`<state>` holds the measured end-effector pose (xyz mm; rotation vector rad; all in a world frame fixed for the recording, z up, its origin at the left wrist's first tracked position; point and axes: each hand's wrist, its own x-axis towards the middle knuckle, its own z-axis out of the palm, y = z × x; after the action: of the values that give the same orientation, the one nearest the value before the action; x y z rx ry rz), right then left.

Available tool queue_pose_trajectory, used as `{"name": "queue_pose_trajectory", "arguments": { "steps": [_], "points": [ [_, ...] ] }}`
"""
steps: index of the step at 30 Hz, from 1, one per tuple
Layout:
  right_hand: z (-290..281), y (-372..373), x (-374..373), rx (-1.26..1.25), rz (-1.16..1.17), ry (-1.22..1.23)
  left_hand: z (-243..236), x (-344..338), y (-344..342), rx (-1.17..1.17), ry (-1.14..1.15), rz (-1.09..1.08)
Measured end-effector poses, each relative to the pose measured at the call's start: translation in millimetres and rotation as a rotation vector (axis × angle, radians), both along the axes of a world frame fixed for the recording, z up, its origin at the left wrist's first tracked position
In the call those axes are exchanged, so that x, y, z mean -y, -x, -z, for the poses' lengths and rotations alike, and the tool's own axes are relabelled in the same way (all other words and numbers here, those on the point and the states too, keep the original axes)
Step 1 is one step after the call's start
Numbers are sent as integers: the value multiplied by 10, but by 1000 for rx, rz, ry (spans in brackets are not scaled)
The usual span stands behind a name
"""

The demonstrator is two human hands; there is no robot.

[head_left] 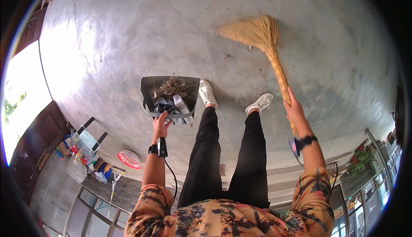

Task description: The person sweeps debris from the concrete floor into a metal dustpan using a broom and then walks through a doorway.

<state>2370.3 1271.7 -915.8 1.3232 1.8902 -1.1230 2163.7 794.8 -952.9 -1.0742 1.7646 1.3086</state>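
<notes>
My right hand (295,108) is wrapped round the handle of a straw broom (279,67). The broom's fanned bristles rest on the grey floor ahead of me and point to the left, slightly blurred at their tips. In my left hand (161,126) is the handle of a dark dustpan (147,84), held beside my left shoe. Inside the dustpan lie dry plant scraps (175,86), dark crumpled plastic and a pale carton (180,104). A few small bits of debris (227,57) lie on the floor near the bristles.
My white shoes (207,93) stand between dustpan and broom. To the left are a red-and-white round basin (128,159), a clear storage box (87,139), assorted bags and a mop (113,185). An open doorway (25,91) lets in bright light. Green plants (362,162) and a railing are at the right.
</notes>
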Motion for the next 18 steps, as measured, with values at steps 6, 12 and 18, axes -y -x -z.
{"name": "queue_pose_trajectory", "arguments": {
  "steps": [6,12,18],
  "points": [
    [-673,-37,441,-58,150,36,274,199,-73,-4,4,-133],
    [-247,1097,902,-88,634,1155,321,413,-270,3,9,-268],
    [1030,2460,2207,-105,1020,1709,371,740,-361,11,39,-368]
  ]
}}
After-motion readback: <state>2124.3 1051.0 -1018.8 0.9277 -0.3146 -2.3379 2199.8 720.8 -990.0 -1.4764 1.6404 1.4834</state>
